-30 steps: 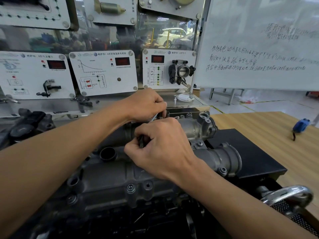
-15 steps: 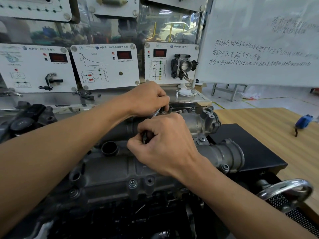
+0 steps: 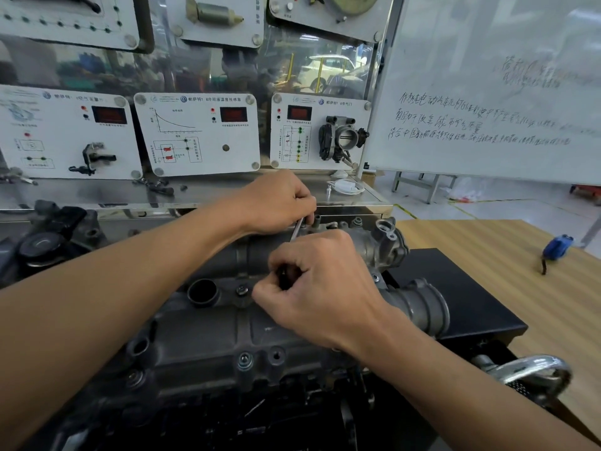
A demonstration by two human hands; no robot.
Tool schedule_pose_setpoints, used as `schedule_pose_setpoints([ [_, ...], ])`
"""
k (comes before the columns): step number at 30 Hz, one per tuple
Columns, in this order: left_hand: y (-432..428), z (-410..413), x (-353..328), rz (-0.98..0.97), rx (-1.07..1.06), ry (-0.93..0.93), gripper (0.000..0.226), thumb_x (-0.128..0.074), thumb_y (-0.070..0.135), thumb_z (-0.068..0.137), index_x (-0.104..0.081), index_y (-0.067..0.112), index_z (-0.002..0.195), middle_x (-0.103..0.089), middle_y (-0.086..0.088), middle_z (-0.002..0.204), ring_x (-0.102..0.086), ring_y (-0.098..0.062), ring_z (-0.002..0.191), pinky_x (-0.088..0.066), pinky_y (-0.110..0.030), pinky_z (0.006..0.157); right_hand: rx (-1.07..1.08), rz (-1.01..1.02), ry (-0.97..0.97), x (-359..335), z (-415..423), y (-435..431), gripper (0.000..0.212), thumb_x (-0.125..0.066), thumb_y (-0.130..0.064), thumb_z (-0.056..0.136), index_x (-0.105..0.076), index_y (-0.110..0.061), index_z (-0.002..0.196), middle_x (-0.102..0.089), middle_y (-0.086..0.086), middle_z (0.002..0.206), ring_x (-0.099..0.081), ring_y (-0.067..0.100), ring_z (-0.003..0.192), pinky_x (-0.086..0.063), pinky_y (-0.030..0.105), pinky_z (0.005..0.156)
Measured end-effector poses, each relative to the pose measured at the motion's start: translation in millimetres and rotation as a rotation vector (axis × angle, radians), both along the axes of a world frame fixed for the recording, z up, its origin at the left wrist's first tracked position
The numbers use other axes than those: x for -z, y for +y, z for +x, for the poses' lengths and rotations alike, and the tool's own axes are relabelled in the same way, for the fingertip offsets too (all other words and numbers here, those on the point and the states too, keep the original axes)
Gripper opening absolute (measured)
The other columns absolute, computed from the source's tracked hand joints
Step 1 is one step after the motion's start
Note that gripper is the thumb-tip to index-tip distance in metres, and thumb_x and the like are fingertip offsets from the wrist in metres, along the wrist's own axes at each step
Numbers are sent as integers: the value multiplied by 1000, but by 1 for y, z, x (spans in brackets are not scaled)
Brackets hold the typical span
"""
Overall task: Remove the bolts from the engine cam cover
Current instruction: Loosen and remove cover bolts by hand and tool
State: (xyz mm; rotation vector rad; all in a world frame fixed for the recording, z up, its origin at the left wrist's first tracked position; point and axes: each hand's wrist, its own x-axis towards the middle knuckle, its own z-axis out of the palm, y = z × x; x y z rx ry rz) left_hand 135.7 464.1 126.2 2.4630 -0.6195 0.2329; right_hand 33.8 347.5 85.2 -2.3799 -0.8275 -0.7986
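A dark grey engine cam cover lies in front of me, with an open round filler hole. One bolt sits just right of that hole, another bolt on the near edge. My right hand grips the dark handle of a slim wrench over the cover's middle. My left hand pinches the wrench's silver far end at the cover's back edge. The bolt under the wrench head is hidden by my fingers.
White sensor training panels stand behind on a steel shelf. A whiteboard is at the right. A wooden table holds a blue tape measure. A chrome handle sticks out at lower right.
Both hands stay on the wrench. My right hand has swung the handle slightly left and toward me, uncovering the bolt beside the filler hole. The view has tilted a little.
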Motion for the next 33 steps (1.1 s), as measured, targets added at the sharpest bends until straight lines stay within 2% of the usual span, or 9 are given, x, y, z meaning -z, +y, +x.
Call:
schedule_pose_setpoints([
  [5,-1,1,4,-8,12,-9,35,-54,22,94,-72,18,65,-50,10,40,-44,-3,41,-32,-16,45,-13,10,-16,5,-1,-6,21,-55,-28,65,-52,-13,50,-43,-2,45,-42,18,46,-40,33,45],
  [10,-1,7,5,-25,2,24,35,-54,22,94,-74,11,67,-58,4,50,-45,-8,47,-38,-28,55,-31,-47,-29,0,9,-58,17,-53,-19,67,-65,-13,57,-55,-6,53,-50,14,49,-42,26,49],
  [12,-2,6,3,-34,14,66,37,-52,24,95,-75,12,69,-68,4,58,-52,-8,54,-43,-33,59,-7,-113,-2,-12,15,-91,17,-57,-12,72,-73,-15,68,-63,-9,61,-57,9,57,-49,26,56],
  [14,0,3,0,-34,25,101,40,-50,30,99,-76,14,74,-71,5,64,-55,-11,58,-46,-37,62,-37,-240,26,-23,20,-110,20,-62,-11,79,-79,-21,86,-70,-14,74,-61,2,67,-49,13,67],
  [17,5,0,-2,-25,54,126,43,-45,43,101,-76,19,83,-74,-6,85,-66,-27,78,-54,-39,82,4,-319,104,-39,37,-126,28,-65,-15,92,-71,-29,115,-74,-9,91,-64,2,73,-54,23,71],
  [20,10,1,-1,-41,100,132,34,-49,42,99,-76,22,92,-74,-7,98,-67,-27,95,-52,-40,89,49,-353,186,-54,57,-132,45,-68,-21,92,-58,-34,133,-72,-12,97,-59,-10,67,-40,6,65],
  [25,14,9,-1,-71,157,100,13,-62,29,94,-74,25,92,-71,12,80,-60,2,72,-46,-14,71,30,-379,341,-76,81,-123,25,-80,-16,80,-76,-24,104,-71,-19,78,-67,-7,74,-43,1,67],
  [28,17,12,0,-103,167,75,9,-67,25,92,-75,30,90,-72,14,79,-62,1,71,-48,-12,67,58,-229,363,-79,97,-127,18,-84,-12,75,-76,-28,75,-69,-22,61,-66,-8,64,-45,6,60],
  [33,15,14,3,-106,109,37,9,-70,30,89,-77,27,84,-69,17,66,-57,4,58,-42,-8,55,85,-195,397,-70,128,-125,25,-82,-11,77,-71,-33,72,-67,-22,61,-61,-12,60,-41,5,57],
])
